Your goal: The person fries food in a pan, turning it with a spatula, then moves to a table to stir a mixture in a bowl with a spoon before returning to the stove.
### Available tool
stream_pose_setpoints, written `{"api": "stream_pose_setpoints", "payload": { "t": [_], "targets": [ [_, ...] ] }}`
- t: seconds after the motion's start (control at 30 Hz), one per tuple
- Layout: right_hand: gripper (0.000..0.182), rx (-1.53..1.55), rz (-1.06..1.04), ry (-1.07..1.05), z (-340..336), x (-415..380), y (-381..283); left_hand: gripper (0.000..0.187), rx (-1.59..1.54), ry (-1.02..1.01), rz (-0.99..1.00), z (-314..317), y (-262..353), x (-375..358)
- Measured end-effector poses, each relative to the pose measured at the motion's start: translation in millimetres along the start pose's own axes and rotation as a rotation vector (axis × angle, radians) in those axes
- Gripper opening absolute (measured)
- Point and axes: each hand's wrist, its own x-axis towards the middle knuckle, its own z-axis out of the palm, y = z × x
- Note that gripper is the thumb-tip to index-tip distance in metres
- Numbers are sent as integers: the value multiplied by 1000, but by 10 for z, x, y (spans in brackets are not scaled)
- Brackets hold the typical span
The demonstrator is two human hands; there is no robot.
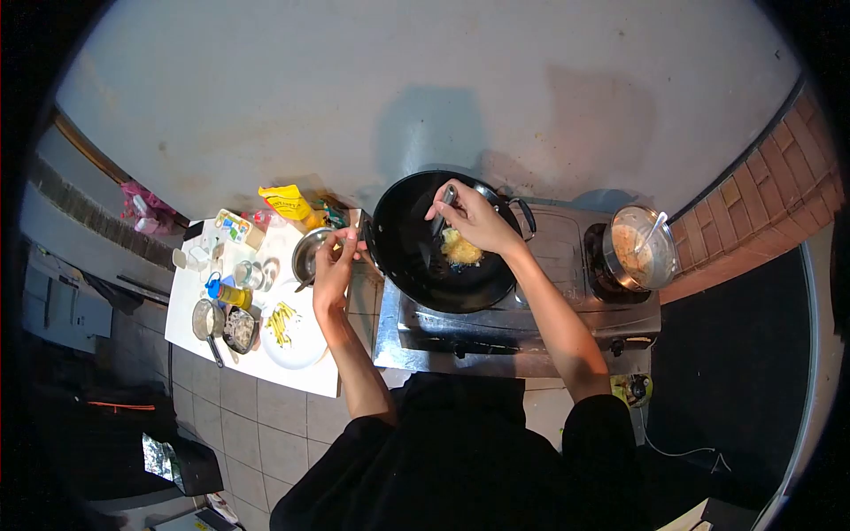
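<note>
A black wok sits on the left burner, with a clump of golden-yellow food inside. My right hand is closed around the dark handle of a spatula. The spatula points down into the wok beside the food, and its lower end is hard to make out against the black surface. At the wok's left rim, my left hand has its fingers closed by the side handle, which they partly hide. Just behind that hand stands a metal bowl.
The steel gas stove carries a metal pot of reddish mixture with a spoon. On the white table are a plate of cut green-yellow strips, a blue-capped bottle, a small saucepan and a yellow bag. A brick ledge borders the right.
</note>
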Motion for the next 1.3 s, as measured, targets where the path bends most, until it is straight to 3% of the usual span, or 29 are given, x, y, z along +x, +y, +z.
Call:
{"api": "stream_pose_setpoints", "payload": {
  "t": [0.07, 0.3, 0.37, 0.57, 0.63, 0.7, 0.8, 1.1, 1.3],
  "targets": [
    [7, 35, 96, -26, 10, -14, -64, 32, 23, 36, -29, 31, 57, -39],
    [8, 26, 66, -7, -17, -29, 9, 31, -16, -33, -37, -21, 38, -6],
    [16, 84, 27, -7, -5, -55, 38, 30, -5, -36, -33, -30, 33, -4],
    [17, 146, 265, 12, -126, -83, -113, 27, -22, -87, 4, -46, 12, 11],
    [20, -163, 153, -118, -160, -97, -142, 27, -54, -106, 8, -46, 53, 2],
    [22, -139, 52, -91, -94, -128, -117, 32, -3, -112, 11, -32, 115, -36],
    [21, -59, 220, -106, -61, -157, -220, 37, -28, -142, 26, -32, 84, -17],
    [22, 93, 211, -36, -131, -209, -171, 46, 52, -87, -9, 9, 192, -67],
    [23, 60, 346, -135, -323, -223, -166, 57, 81, -61, -12, 59, 234, -94]
  ]
}}
